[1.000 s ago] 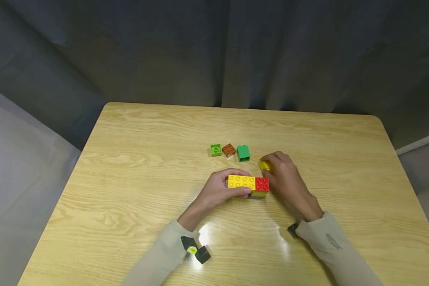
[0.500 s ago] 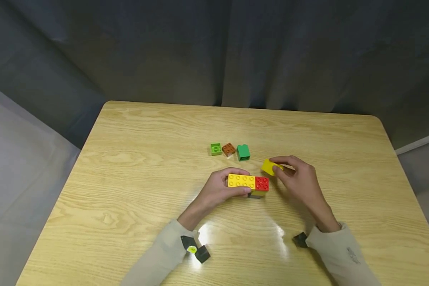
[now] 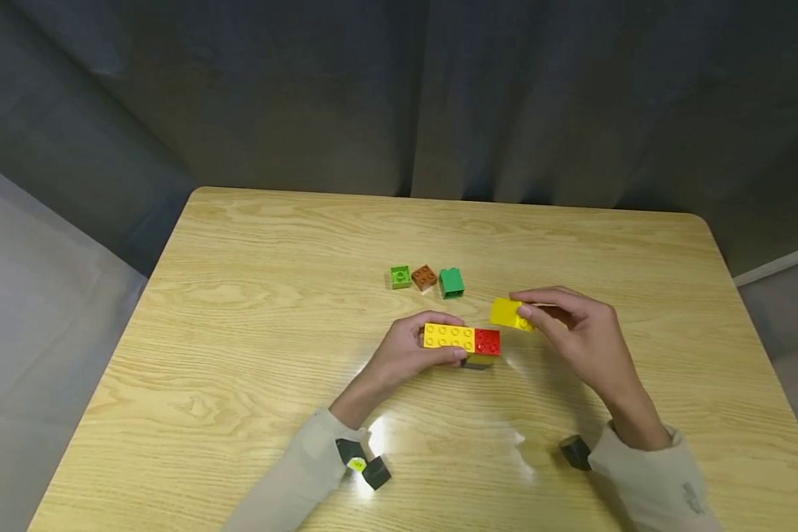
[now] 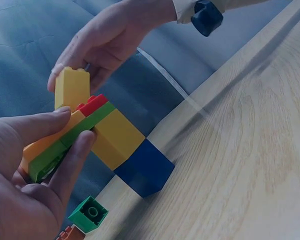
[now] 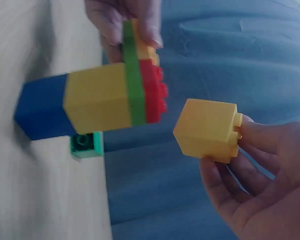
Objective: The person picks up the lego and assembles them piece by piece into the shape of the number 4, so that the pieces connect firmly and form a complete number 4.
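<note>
My left hand (image 3: pixel 402 353) grips a toy brick assembly between thumb and fingers. In the right wrist view it is built of a blue brick (image 5: pixel 42 107) standing on the table, a yellow brick (image 5: pixel 97 98), a green layer (image 5: pixel 134 90), and a red brick (image 5: pixel 151 92) beside a yellow studded brick (image 3: pixel 448 332) on top. My right hand (image 3: pixel 588 332) pinches a separate yellow brick (image 3: pixel 505 312) between thumb and fingers. That brick is held in the air, apart from the assembly and just to its right, with its studs turned towards my right palm.
Beyond the hands, a light green brick (image 3: pixel 400 278), a brown brick (image 3: pixel 424 278) and a dark green brick (image 3: pixel 451 284) lie in a row on the wooden table (image 3: pixel 273 295). A dark curtain (image 3: pixel 306 96) hangs behind the table's far edge.
My right hand has lifted the yellow brick from the table and moved it right and nearer, turning it on the way. The left hand and its assembly have stayed in place.
</note>
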Motion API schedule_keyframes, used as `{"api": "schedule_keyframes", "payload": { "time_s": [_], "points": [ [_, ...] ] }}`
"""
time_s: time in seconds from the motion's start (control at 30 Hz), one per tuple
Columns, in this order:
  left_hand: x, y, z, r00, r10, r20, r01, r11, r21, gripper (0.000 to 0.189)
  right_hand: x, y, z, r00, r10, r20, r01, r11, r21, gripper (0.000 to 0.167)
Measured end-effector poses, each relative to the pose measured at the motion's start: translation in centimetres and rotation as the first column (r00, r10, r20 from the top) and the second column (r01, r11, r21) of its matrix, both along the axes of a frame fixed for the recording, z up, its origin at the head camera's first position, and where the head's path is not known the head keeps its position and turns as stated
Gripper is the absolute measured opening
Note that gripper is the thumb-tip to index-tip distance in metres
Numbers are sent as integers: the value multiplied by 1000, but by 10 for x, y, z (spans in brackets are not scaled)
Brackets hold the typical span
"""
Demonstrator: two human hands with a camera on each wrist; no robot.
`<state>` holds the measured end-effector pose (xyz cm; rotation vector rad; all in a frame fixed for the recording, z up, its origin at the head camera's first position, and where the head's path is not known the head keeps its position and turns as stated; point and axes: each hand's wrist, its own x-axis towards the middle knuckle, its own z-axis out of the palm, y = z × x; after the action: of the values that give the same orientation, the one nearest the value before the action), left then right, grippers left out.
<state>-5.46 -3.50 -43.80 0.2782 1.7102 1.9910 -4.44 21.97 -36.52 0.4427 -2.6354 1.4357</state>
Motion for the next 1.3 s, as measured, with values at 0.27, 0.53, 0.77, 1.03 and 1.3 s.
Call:
{"api": "schedule_keyframes", "payload": {
  "time_s": [0.27,0.53,0.77,1.03,1.3],
  "points": [
    [0,1,0,1000,6,-12,-6,1000,-6,40,-3,-10,-6,995,92,-36,-88,991,106,19],
    [1,0,-3,1000,17,-3,-17,999,-32,41,1,-23,-17,993,105,62,-106,994,16,17],
    [2,1,-3,1000,23,18,-23,999,-22,42,1,-25,-20,964,138,229,-117,988,-100,21],
    [1,2,0,1000,1,3,-1,1000,-30,43,-1,-23,-20,947,161,278,-116,978,-172,22],
    [-1,1,0,1000,3,21,-3,1000,-17,43,-7,-24,-32,928,280,248,-206,936,-285,23]
  ]
}}
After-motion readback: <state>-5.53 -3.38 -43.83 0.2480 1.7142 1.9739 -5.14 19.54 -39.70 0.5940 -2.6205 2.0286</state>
